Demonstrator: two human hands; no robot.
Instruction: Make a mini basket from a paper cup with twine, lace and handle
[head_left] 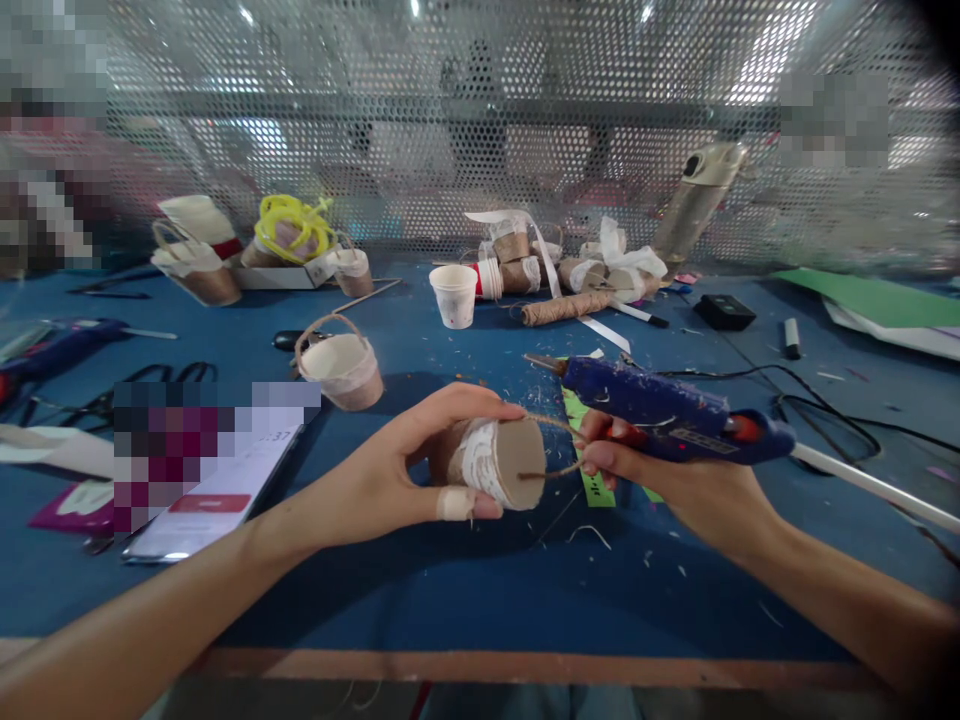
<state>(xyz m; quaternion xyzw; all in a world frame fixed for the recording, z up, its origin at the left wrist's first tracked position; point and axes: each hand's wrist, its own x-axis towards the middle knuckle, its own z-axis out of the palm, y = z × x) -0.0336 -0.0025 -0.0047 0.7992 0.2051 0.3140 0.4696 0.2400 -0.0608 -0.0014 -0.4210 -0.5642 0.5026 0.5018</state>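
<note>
My left hand (409, 465) is wrapped round a small cup (521, 465) covered in brown twine, with a band of white lace (480, 460) near its round end. The cup lies tilted sideways, that end facing right, and a strip of tape or bandage circles my left thumb. A twine handle (559, 470) arcs from the cup into the pinched fingertips of my right hand (637, 470). The same hand also holds a blue glue gun (645, 395), its nozzle pointing left above the cup. Part of the gun's grip is hidden by my fingers.
A finished-looking lace-trimmed basket cup (352, 375) stands behind my left hand, near a phone (217, 495). White paper cups (454, 300), a twine roll (566, 308) and a bottle (694, 205) are farther back. Another glue gun (75, 345) lies left; a black cord (825, 395) runs right.
</note>
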